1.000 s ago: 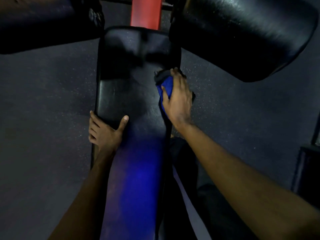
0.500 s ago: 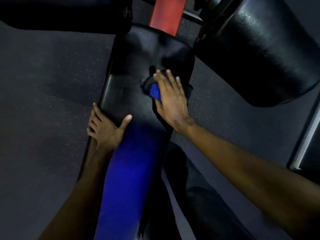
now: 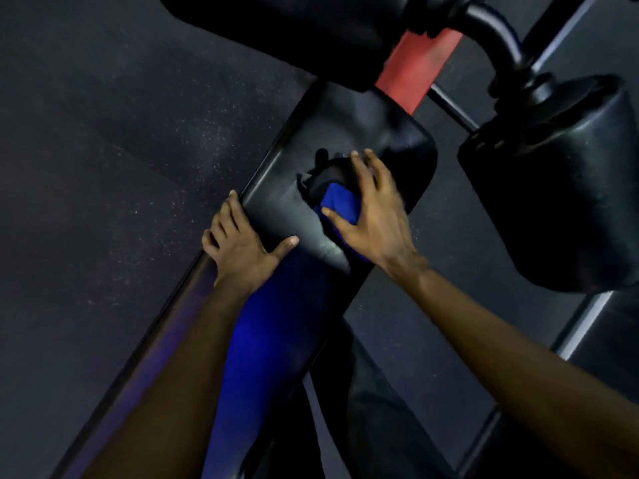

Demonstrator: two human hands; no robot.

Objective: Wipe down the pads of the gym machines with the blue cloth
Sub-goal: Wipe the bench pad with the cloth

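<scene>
Blue cloth (image 3: pixel 340 202), bunched, gripped by right hand (image 3: pixel 375 219) on glossy black pad (image 3: pixel 280 202).

No writing, label, brand mark or number can be read anywhere in this dim view. The black bench pad (image 3: pixel 276 202), the blue cloth (image 3: pixel 340 202) and the red post (image 3: pixel 415 67) behind them all show plain, unmarked surfaces.
</scene>
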